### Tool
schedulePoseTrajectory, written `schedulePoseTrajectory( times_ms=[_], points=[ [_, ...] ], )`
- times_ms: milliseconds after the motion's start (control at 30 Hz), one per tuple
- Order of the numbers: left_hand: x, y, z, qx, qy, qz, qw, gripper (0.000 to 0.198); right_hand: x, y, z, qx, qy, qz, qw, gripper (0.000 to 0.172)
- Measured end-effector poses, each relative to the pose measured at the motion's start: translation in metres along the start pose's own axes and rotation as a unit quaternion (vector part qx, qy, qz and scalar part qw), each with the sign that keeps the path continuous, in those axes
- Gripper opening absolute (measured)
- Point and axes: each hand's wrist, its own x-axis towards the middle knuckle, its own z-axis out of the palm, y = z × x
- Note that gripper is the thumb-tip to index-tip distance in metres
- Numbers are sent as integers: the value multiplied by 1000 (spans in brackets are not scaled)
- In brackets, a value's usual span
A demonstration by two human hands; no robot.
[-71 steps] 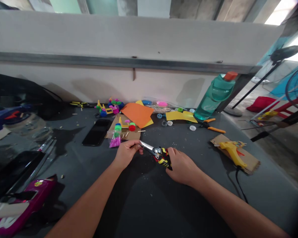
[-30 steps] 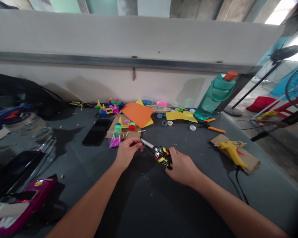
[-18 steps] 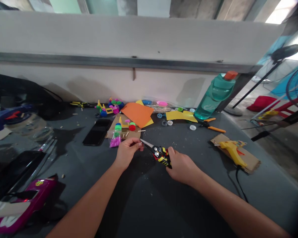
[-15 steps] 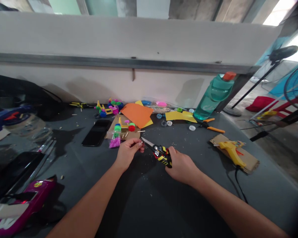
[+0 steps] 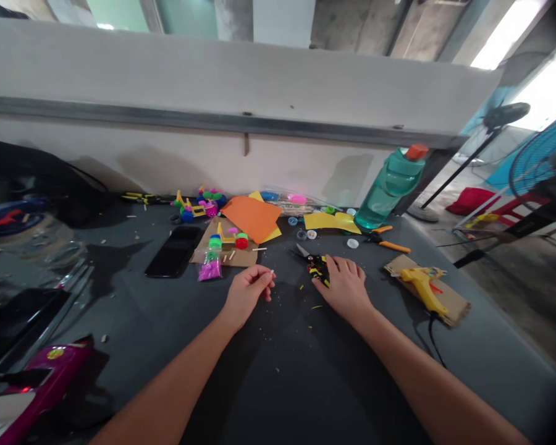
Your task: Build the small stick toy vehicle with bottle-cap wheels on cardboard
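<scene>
My left hand [image 5: 250, 293] is closed in a pinch above the dark table. A tiny pale piece [image 5: 272, 272], too small to identify, shows at its fingertips. Under my right hand [image 5: 346, 285] lie the black, yellow and red snips [image 5: 315, 264], fingers draped around the handles and blades pointing away to the left. Ahead of my left hand is a piece of cardboard [image 5: 245, 258] carrying short sticks, a yellow plastic frame and green and red caps. A small bag of purple pieces [image 5: 209, 270] sits at its near edge.
A phone [image 5: 173, 252], orange paper [image 5: 252, 216] and yellow paper [image 5: 331, 222] lie farther back. To the right are a teal bottle [image 5: 389, 191], orange-handled pliers [image 5: 391, 245] and a yellow glue gun [image 5: 426, 289] on cardboard. A magenta device [image 5: 50, 383] is at the left.
The snips have moved away from my left hand, rightward and forward, down onto the table under my right hand. My left hand keeps its pinch. Small yellow scraps now show on the table.
</scene>
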Motion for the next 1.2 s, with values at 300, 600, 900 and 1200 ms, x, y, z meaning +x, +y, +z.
schedulePoseTrajectory(
  times_ms=[300,600,900,1200],
  points=[
    [-8,1,15,92,-90,-8,992,20,-20,-43,3,400,-7,-121,908,22],
    [-9,2,18,88,-103,-14,991,19,-19,-44,9,494,-15,-21,869,9],
    [-10,3,20,83,-103,-17,991,21,-17,-46,8,587,-62,73,804,7],
    [-6,-1,10,180,33,40,982,32,-13,-45,10,722,-56,136,676,10]
  ],
)
